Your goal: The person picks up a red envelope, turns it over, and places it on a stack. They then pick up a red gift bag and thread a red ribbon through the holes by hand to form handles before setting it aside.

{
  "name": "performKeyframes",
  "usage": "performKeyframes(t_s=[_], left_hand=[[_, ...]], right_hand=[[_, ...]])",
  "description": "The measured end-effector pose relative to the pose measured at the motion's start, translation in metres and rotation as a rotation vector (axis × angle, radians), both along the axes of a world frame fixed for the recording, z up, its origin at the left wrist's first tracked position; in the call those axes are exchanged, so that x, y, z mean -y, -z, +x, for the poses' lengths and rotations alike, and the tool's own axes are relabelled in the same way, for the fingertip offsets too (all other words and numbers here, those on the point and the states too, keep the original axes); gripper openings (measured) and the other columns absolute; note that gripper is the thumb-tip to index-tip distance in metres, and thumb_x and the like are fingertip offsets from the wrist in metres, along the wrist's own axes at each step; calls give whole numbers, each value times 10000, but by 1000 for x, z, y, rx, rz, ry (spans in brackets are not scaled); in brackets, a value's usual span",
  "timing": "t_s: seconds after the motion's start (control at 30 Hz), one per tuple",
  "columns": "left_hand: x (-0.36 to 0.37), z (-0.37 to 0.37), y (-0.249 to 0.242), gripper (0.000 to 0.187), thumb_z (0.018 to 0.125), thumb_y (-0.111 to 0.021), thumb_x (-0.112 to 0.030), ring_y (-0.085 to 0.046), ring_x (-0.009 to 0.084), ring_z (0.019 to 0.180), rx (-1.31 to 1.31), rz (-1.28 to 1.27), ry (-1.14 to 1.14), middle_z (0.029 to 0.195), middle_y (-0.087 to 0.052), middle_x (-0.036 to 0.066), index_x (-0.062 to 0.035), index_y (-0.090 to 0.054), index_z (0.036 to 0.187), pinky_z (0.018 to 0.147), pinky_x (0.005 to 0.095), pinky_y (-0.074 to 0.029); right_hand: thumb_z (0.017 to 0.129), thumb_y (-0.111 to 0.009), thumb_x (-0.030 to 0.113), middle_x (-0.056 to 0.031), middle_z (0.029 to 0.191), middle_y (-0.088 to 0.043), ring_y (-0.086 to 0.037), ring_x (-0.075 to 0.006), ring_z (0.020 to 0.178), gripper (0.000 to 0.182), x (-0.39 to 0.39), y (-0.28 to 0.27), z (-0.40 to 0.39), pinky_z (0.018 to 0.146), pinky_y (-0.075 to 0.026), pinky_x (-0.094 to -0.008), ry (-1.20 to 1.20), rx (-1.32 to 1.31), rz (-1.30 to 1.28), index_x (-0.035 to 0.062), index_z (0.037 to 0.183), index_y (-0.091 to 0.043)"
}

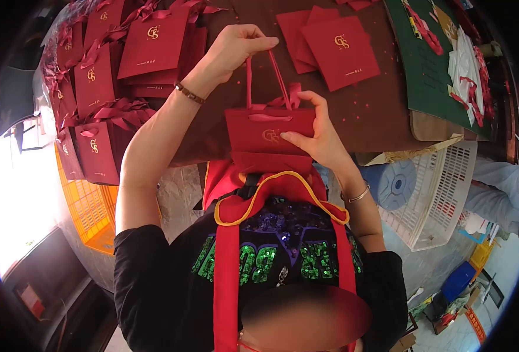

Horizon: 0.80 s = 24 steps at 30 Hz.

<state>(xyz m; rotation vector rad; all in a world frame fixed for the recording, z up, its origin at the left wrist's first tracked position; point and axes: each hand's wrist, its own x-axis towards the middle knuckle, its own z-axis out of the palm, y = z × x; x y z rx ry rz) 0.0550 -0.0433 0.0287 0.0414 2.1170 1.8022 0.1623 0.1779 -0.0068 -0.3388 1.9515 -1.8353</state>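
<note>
A small red paper gift bag (259,138) with a gold "GS" logo hangs just over the table's near edge, in front of my apron. My left hand (236,50) is raised above it, thumb and finger pinching the top of its red ribbon handle (277,79), which is pulled taut. On the bag's right side, my right hand (324,132) grips the paper, thumb on the front face and fingers behind. A ribbon band crosses the bag's upper front, and a ribbon bow (295,94) shows near my right fingers.
Finished-looking red bags with ribbons (98,76) stand in rows at the left. Flat red bags (341,50) lie at the back right on the brown tablecloth (383,117). A green board (427,76) holds ribbon pieces. Below stand an orange crate (86,205), a white crate (441,193) and a blue stool (394,185).
</note>
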Motion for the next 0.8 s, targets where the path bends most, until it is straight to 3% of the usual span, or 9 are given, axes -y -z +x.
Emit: performKeyframes(t_s=[0.1, 0.17, 0.27, 0.37, 0.47, 0.57, 0.63, 0.7, 0.8], left_hand=[[1, 12, -4, 275, 866, -619, -276, -493, 38, 664, -28, 64, -48, 803, -538, -20, -61, -575, 1030, 592, 182, -374], [4, 22, -3, 375, 873, -607, -281, -547, 58, 756, -60, 189, -116, 918, -573, 11, -55, -535, 1164, 667, 195, -422], [23, 43, 9, 547, 902, -559, -267, -553, 113, 930, -7, -24, -42, 1138, -547, 65, -61, -347, 1362, 773, 241, -442], [24, 71, 19, 481, 887, -567, -147, -559, 84, 901, 228, 86, 160, 1092, -592, 49, -26, -393, 1319, 788, 219, -442], [12, 86, 32, 339, 880, -518, -35, -565, 88, 951, 228, 230, 117, 1076, -608, 47, 12, -482, 1214, 867, 241, -441], [4, 94, 38, 312, 875, -513, -4, -573, 78, 886, 194, 310, 25, 976, -625, 33, 11, -504, 1187, 804, 220, -455], [1, 97, 38, 297, 890, -518, -43, -573, 79, 893, 162, 308, 24, 989, -623, 27, 10, -510, 1182, 805, 219, -455], [-8, 99, 33, 224, 905, -531, -101, -554, 57, 849, 141, 388, -108, 935, -615, -5, 8, -562, 1098, 765, 205, -451], [-2, 98, 31, 182, 928, -514, -171, -477, 23, 797, 81, 210, -78, 858, -537, -56, -11, -583, 878, 692, 187, -398]], right_hand=[[743, -689, -6, -114, 1222, -424, -496, -151, 1058, 679, 0, 14, 0, 897, -421, -280, 53, -214, 28, 67, 1285, -287], [735, -643, -116, -104, 1232, -407, -485, -179, 1103, 707, 0, 15, 3, 935, -444, -321, 205, 107, -289, 80, 1297, -260], [752, -624, -122, -125, 1209, -462, -531, -198, 1069, 692, 0, 15, 2, 907, -476, -341, 319, 168, -377, 93, 1296, -254], [780, -617, -90, -136, 1186, -490, -541, -197, 1056, 641, 1, 18, -1, 896, -480, -342, 394, 197, -442, 90, 1288, -270], [812, -611, -42, -134, 1143, -519, -553, -185, 1034, 544, 4, 16, -9, 873, -491, -331, 459, 266, -409, 82, 1259, -326], [830, -610, -7, -119, 1090, -549, -566, -170, 999, 448, 3, 24, -11, 843, -503, -313, 518, 244, -316, 79, 1215, -397], [833, -611, 3, -110, 1066, -559, -573, -162, 976, 409, 2, 26, -13, 825, -510, -304, 524, 145, -269, 81, 1191, -430], [799, -646, 0, -31, 1087, -497, -493, -97, 969, 359, 3, 23, -12, 853, -420, -218, 547, 94, -293, 55, 1124, -505], [802, -637, -9, -32, 1092, -493, -493, -100, 987, 359, 5, 26, -10, 872, -420, -229, 518, 95, -212, 57, 1130, -507]])
